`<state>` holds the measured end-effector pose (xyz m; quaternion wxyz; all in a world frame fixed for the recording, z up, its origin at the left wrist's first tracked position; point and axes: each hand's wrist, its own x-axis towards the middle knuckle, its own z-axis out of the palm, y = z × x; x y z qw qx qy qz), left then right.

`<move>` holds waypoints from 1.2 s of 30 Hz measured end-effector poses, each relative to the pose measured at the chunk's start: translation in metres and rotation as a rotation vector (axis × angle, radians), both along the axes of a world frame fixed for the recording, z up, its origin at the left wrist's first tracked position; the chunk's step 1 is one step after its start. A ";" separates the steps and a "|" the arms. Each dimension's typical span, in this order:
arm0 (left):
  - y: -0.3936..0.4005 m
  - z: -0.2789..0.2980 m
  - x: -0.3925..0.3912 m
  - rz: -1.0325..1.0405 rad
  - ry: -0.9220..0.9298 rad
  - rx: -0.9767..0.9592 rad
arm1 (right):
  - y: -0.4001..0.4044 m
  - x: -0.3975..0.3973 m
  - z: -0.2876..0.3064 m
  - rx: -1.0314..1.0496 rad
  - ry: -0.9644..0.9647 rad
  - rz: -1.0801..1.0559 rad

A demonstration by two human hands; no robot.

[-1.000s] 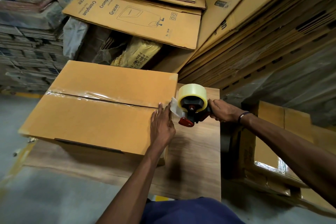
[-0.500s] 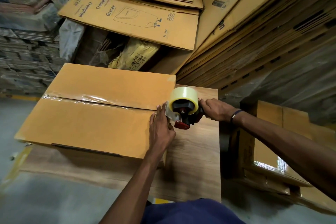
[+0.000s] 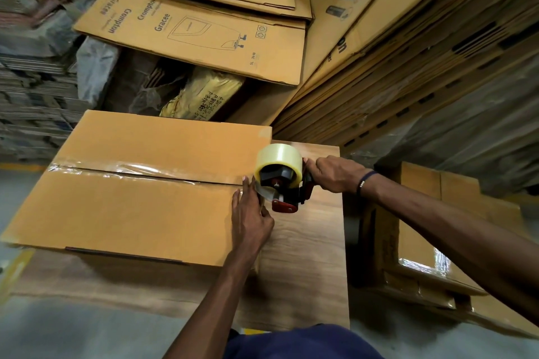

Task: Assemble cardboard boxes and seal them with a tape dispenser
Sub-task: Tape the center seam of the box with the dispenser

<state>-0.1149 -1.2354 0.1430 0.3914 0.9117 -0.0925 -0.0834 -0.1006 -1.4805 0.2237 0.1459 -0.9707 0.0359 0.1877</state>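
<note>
Grey floor [image 3: 73,329], wood-grain table [image 3: 306,256] — stacks of flattened cartons [image 3: 408,67] lean behind, dimly lit.

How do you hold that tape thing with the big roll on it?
Take the tape dispenser by its handle, coming from the right, as the right hand does. The handle sticks out behind the roll, away from the box, keeping fingers off the cutter end.

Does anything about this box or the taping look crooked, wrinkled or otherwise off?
Yes. The clear tape along the seam of the box is wrinkled and puckered, worst toward its far left end, not lying flat. Otherwise the left hand rests at the box edge while the right hand grips the tape dispenser there.
</note>
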 end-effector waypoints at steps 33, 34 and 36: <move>0.000 0.006 0.003 -0.003 0.046 0.031 | 0.015 -0.018 -0.001 0.074 0.011 -0.139; 0.001 0.006 0.002 -0.004 0.040 0.024 | 0.012 -0.019 0.001 0.095 0.032 -0.140; 0.002 0.005 0.001 -0.012 0.028 0.016 | 0.007 -0.022 0.004 0.130 0.056 -0.132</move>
